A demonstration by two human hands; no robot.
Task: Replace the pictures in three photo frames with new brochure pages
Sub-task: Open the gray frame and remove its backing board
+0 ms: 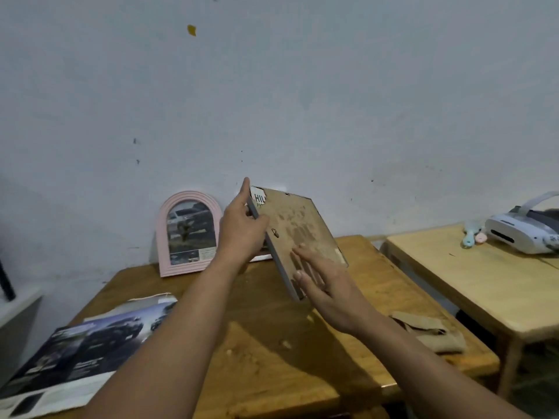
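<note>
I hold a rectangular grey photo frame [298, 228] up over the wooden table [272, 343], its brown backing board facing me and tilted. My left hand [242, 228] grips the frame's upper left edge, index finger pointing up. My right hand [323, 282] presses flat, straight fingers on the lower part of the backing. A white printed corner shows behind the frame's top left. A pink arched frame [189, 234] with a car picture stands against the wall at the back left. An open car brochure [81, 346] lies on the table's left front.
A folded beige cloth [429, 331] lies on the table's right edge. A second wooden table [472, 273] stands to the right, carrying a white headset [526, 234] and small pastel items [473, 240]. A plain wall rises behind both tables.
</note>
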